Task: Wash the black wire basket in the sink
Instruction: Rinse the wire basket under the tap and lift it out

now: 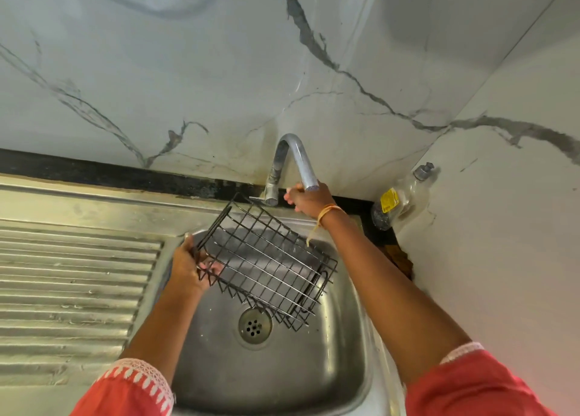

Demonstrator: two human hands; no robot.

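Basket (266, 262), black wire, was held tilted over the steel sink (342, 346), above the drain (255, 325). Its left end was gripped by the left hand (188, 266), fingers closed round the wires. The right hand (309, 199) was wrapped on the faucet spout (303, 161). Bottle (397, 200) was seen in the corner

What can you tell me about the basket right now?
The basket is a rectangular rack of thin black wire in a grid, with low sides and zigzag wire along one long edge. It looks like coated metal. It is empty, tilted, and held over the sink, one corner near the drain. The left hand grips one short end, fingers showing through the wires. The right hand is off it, at the tap. No running water is visible.
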